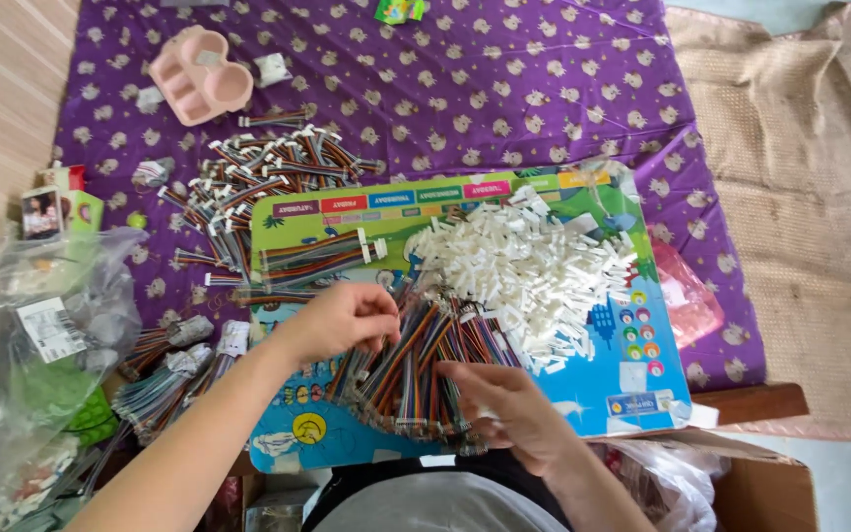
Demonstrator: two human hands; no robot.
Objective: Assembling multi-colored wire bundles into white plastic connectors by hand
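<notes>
A: Head view, hands?
B: Left hand (342,320) curled, fingertips pinching strands on heap of rainbow-coloured ribbon wires (416,360). Right hand (506,406) half open, fingers spread, resting on same heap's near edge.
A: Heap's position?
B: Lying on colourful printed cardboard chart (632,379), beside pile of small white plastic connector housings (524,271). Finished wire bundles (258,177) beyond, on purple patterned cloth (504,89). Pink moulded tray (199,74) far left.
</notes>
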